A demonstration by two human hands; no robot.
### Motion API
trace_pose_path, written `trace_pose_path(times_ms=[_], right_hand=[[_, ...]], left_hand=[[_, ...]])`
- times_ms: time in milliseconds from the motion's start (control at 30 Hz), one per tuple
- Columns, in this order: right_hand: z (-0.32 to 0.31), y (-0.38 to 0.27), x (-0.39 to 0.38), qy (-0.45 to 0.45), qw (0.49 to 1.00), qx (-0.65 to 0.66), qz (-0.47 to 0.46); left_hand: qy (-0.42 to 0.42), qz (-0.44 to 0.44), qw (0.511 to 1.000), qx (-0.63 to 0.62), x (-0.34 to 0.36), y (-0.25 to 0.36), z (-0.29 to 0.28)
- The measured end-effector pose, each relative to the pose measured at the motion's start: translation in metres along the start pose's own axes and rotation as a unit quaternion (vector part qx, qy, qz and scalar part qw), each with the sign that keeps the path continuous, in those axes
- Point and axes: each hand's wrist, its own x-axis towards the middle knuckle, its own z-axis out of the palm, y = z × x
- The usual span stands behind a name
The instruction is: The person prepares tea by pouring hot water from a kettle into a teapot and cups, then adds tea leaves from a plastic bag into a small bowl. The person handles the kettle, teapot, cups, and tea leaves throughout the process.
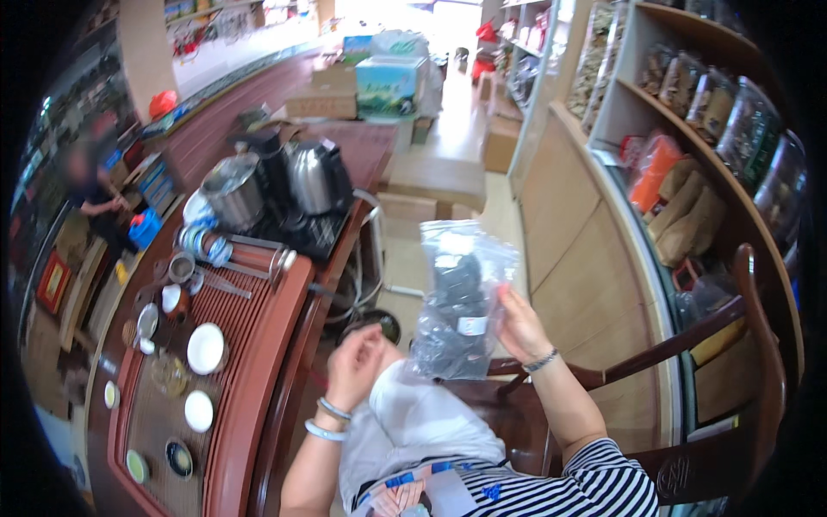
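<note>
My right hand (519, 329) grips the right edge of a clear plastic zip bag (428, 332). Dark, flat-looking contents show through the film, and a small white label sits on its lower part; what the contents are I cannot make out. The bag is held up over my lap, to the right of my knee. My left hand (355, 366), with two bangles at the wrist, hovers by my left knee, apart from the bag. Its fingers are curled together, and nothing shows in them.
On the left, a slatted tea tray (269, 353) carries white bowls (207, 348), small cups and a strainer. Behind it stand a steel kettle (314, 179) and a steel pot (233, 191). A wooden chair arm (672, 340) and shelves of bagged goods line the right. A person (102, 202) stands far left.
</note>
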Motion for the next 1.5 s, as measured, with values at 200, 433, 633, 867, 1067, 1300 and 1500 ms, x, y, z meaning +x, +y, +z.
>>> trace_pose_path(times_ms=[200, 433, 633, 867, 1067, 1300, 1500], right_hand=[[0.036, 0.081, -0.009, -0.191, 0.966, -0.073, 0.16], [0.047, 0.094, -0.018, -0.262, 0.923, -0.195, 0.205], [0.036, 0.09, -0.023, -0.264, 0.902, -0.27, 0.209], [0.012, 0.075, -0.032, -0.209, 0.897, -0.32, 0.221], [-0.048, 0.082, -0.057, -0.149, 0.95, -0.221, 0.161], [-0.093, 0.05, -0.113, -0.016, 0.981, -0.191, 0.036], [-0.137, 0.055, -0.168, 0.126, 0.965, -0.228, -0.015]], left_hand=[[0.056, 0.048, 0.996, 0.053, -0.014, 0.079, -0.063], [-0.056, -0.048, 0.992, 0.104, -0.023, 0.081, -0.087], [-0.07, -0.125, 0.987, 0.076, -0.034, 0.049, -0.074], [-0.047, -0.037, 0.99, 0.124, -0.032, 0.048, -0.051], [0.046, -0.042, 0.992, -0.109, -0.028, 0.074, -0.046], [0.02, -0.059, 0.993, -0.098, -0.024, 0.065, -0.041], [-0.066, -0.09, 0.991, -0.08, -0.033, 0.045, -0.018]])
